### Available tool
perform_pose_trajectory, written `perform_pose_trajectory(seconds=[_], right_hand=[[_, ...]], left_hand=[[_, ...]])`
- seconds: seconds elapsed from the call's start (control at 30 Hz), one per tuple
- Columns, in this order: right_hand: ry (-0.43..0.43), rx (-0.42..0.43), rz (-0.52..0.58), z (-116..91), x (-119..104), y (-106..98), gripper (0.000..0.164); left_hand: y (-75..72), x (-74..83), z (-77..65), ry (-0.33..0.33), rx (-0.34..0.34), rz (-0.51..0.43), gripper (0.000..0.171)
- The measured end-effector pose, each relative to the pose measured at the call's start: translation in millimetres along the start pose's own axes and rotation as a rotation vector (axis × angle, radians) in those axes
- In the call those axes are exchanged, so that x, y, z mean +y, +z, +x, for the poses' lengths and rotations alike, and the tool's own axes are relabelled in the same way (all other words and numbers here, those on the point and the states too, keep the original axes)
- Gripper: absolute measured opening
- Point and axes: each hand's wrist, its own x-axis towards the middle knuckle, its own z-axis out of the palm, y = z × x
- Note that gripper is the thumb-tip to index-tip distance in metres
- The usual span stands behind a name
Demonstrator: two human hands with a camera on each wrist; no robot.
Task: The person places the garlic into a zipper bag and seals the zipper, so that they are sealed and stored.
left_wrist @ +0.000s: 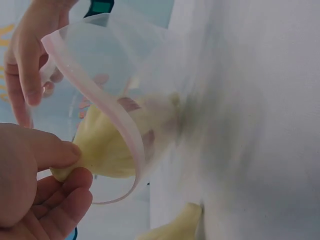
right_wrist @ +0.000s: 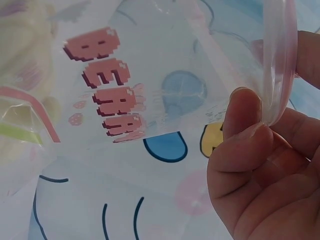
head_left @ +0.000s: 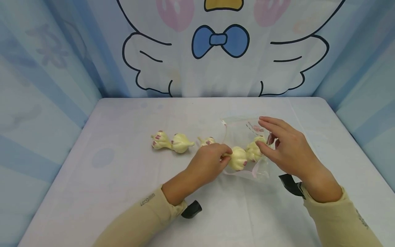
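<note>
So the L hand [head_left: 207, 161] has a garlic bulb [head_left: 238, 159] pinched by its skinny neck, thumb one side, fingers the other. Prob gripped there cos it leaves the fat end free to sit in the bag mouth w/o fingers in the way, tho that's just my read. Bulb's fat end is behind the pink rim [left_wrist: 107, 107] of a clear plastic bag [head_left: 236, 128], neck sticking out. R hand [head_left: 291, 149] has the bag edge in a thumb-and-finger pinch, prob to stop the floppy plastic folding in. Another bulb [head_left: 253, 151] is just beside the held one, looks inside the bag, seen thru plastic. Outside it: 2 loose bulbs [head_left: 181, 143] touching on the left, plus a 3rd bulb [head_left: 207, 140] half hidden by the L hand

As for the setup, it's a table [head_left: 123, 192] w/ a pale cloth, faint bluish spots here n there. Back curtain [head_left: 216, 80] has a big cartoon w/ a blue bow tie [head_left: 220, 41], side curtain [head_left: 31, 113] on the left is blue n white stripes, similar on the right
</note>
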Motion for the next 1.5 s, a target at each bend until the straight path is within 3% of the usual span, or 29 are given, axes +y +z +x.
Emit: perform_pose_trajectory(seconds=[0.33, 0.53, 1.07, 1.5], right_hand=[[-0.015, -0.001, 0.001, 2, -3, 0, 0.060], [-0.011, -0.003, 0.013, 1, -4, 1, 0.059], [0.015, -0.028, 0.023, 2, -12, 5, 0.060], [-0.035, -0.001, 0.069, 3, -16, 10, 0.058]], left_hand=[[-0.8, 4.7, -0.7, -0.021, -0.105, 0.087, 0.024], [2.0, 4.8, 0.1, -0.022, -0.110, 0.147, 0.021], [11.5, 10.4, 1.2, -0.082, -0.112, 0.121, 0.013], [21.9, 8.7, 0.9, 0.020, -0.076, 0.148, 0.005]])
